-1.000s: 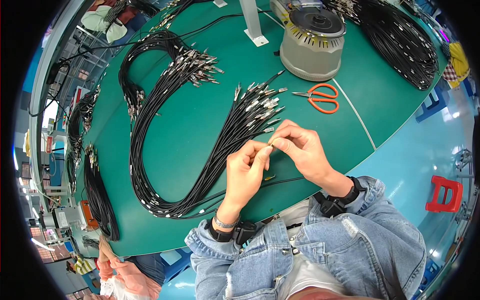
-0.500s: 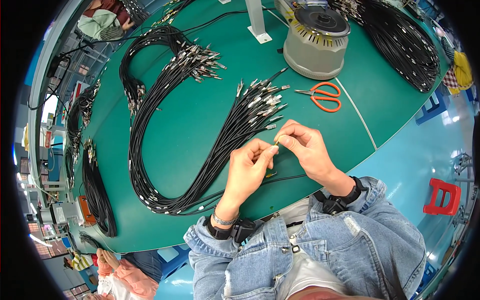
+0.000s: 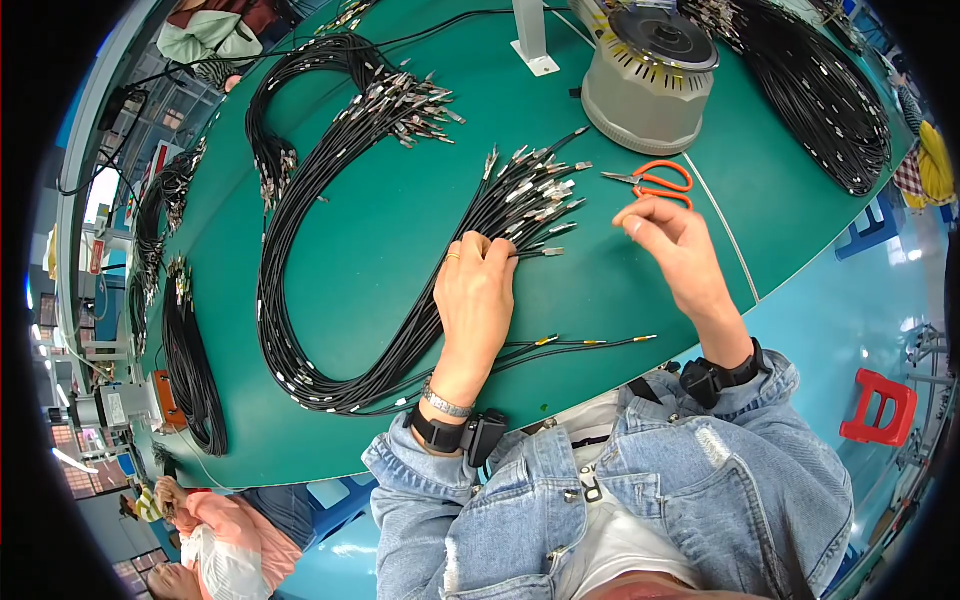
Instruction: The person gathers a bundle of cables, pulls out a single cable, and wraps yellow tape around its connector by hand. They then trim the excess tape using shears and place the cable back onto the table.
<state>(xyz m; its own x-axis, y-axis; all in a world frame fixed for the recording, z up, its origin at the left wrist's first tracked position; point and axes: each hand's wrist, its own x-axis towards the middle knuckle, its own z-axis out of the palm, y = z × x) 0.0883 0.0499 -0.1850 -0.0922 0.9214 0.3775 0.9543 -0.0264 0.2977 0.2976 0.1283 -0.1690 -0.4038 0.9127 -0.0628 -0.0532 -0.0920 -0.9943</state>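
Observation:
A thick bundle of black cables (image 3: pixel 300 220) curves over the green table, with silver metal connectors (image 3: pixel 535 195) fanned out at its right end. My left hand (image 3: pixel 475 300) is on the lower edge of that end, its fingers curled down around one or more black cables; the fingertips are hidden. To the right, my right hand (image 3: pixel 675 250) hovers over the table just below the orange-handled scissors (image 3: pixel 660 180). Its thumb and forefinger are pinched, and whatever may be between them is too small to make out. A few cables with yellow-marked ends (image 3: pixel 595 343) lie apart, nearer me.
A grey round machine (image 3: pixel 645 95) stands at the back beside a white metal post (image 3: pixel 535 45). More black cable coils (image 3: pixel 820 100) lie at the far right and others (image 3: pixel 195 370) at the left. Another person (image 3: pixel 235 540) sits at lower left. A red stool (image 3: pixel 880 408) is on the floor.
My hands have parted from their pinch together. The left moved left and closed over the cable bundle; the right moved right, toward the scissors. Yellow-marked cable ends now show near me.

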